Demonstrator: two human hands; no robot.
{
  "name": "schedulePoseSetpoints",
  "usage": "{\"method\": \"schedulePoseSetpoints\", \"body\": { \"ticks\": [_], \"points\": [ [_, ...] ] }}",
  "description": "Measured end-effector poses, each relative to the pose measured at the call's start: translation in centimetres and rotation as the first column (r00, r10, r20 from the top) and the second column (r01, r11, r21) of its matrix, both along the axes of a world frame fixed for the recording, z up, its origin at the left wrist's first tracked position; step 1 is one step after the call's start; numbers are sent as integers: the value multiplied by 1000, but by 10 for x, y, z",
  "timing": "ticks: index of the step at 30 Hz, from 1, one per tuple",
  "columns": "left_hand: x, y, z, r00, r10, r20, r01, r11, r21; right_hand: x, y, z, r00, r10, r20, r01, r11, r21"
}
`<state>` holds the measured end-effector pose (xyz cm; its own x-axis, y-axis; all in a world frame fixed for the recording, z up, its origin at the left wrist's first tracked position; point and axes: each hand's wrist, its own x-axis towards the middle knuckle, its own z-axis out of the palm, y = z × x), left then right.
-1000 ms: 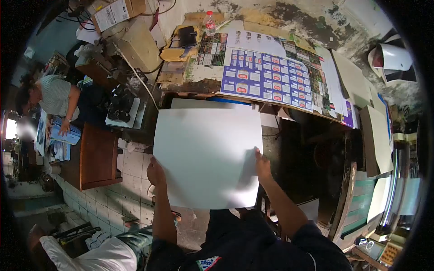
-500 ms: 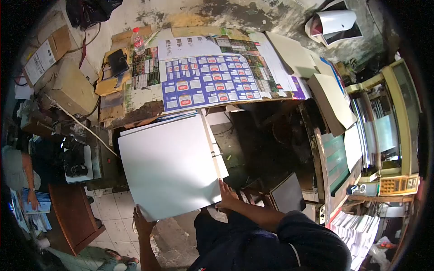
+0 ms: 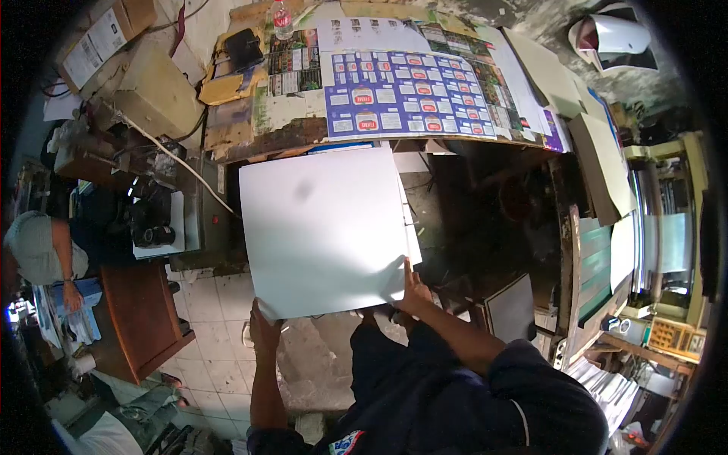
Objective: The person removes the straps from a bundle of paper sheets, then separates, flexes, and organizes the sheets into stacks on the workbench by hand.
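A large blank white paper sheet (image 3: 322, 227) lies in front of me, its far edge just below the front edge of the printed-sheet table. My left hand (image 3: 265, 326) grips its near left corner, thumb on top and the other fingers mostly hidden beneath. At the near right corner, my right hand (image 3: 412, 288) holds the edge, thumb along the top. More pale sheets or boards stick out under its right side. Whether I hold one sheet or several I cannot tell.
Beyond the paper stands a worn table (image 3: 265, 144) bearing a blue printed sheet (image 3: 409, 95), a plastic bottle (image 3: 282, 21) and a black pouch (image 3: 243, 49). To the left, another person (image 3: 45, 243) reaches over papers by a brown wooden desk (image 3: 140, 318). A board (image 3: 509, 309) leans at right.
My view has turned, so the scene sits further right and higher. The paper looks squarer to the table, and both hands still hold its near corners.
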<state>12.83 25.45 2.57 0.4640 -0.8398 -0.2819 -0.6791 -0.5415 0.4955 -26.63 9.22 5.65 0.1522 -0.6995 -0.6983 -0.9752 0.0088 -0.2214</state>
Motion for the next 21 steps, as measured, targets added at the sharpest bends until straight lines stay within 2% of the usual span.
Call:
{"method": "schedulePoseSetpoints", "body": {
  "ticks": [2,3,4,5,6,7,8,9,10,11,13,15,16,18,19,21],
  "points": [
    [1,-6,17,992,-86,-91,82,996,-46,-11,-7,4,981,-117,155,107,991,76],
    [12,-3,-7,992,-84,-90,80,996,-46,-20,1,-13,925,-185,332,224,971,-83],
    [32,3,-52,974,14,-224,-4,999,45,-24,-6,-11,925,-179,336,219,972,-84],
    [45,9,-75,931,123,-343,-76,986,148,-26,-16,-8,794,-468,388,398,883,251],
    [41,0,-52,932,128,-338,-81,985,149,-28,-20,-11,608,-724,326,490,666,563],
    [37,-12,-29,764,356,-538,-251,933,260,-27,-16,-17,599,-769,225,600,617,509],
    [31,-21,-10,506,544,-669,-366,838,404,-30,-9,-35,596,-772,223,603,613,511],
    [34,-18,-32,561,563,-608,-364,826,430,-35,-4,-56,561,-800,215,630,580,516],
    [36,-18,-39,563,561,-607,-359,828,432,-39,0,-68,524,-826,208,656,547,520],
    [38,-20,-45,526,582,-621,-370,813,449,-39,0,-65,518,-830,206,661,541,520],
    [38,-24,-54,449,622,-642,-390,783,485,-32,-6,-57,428,-872,239,588,469,659],
    [38,-26,-60,369,659,-655,-408,748,523,-31,-8,-61,388,-891,237,567,433,701],
    [40,-25,-61,373,660,-652,-404,748,526,-30,-9,-63,353,-905,237,536,403,742],
    [39,-25,-58,396,552,-734,-316,832,456,-30,-11,-57,389,-894,221,543,416,730],
    [37,-25,-58,397,552,-733,-312,833,457,-30,-13,-54,430,-879,206,546,436,715],
    [35,-24,-58,419,574,-703,-358,816,454,-32,-13,-61,430,-880,202,551,433,713]
  ]
}}
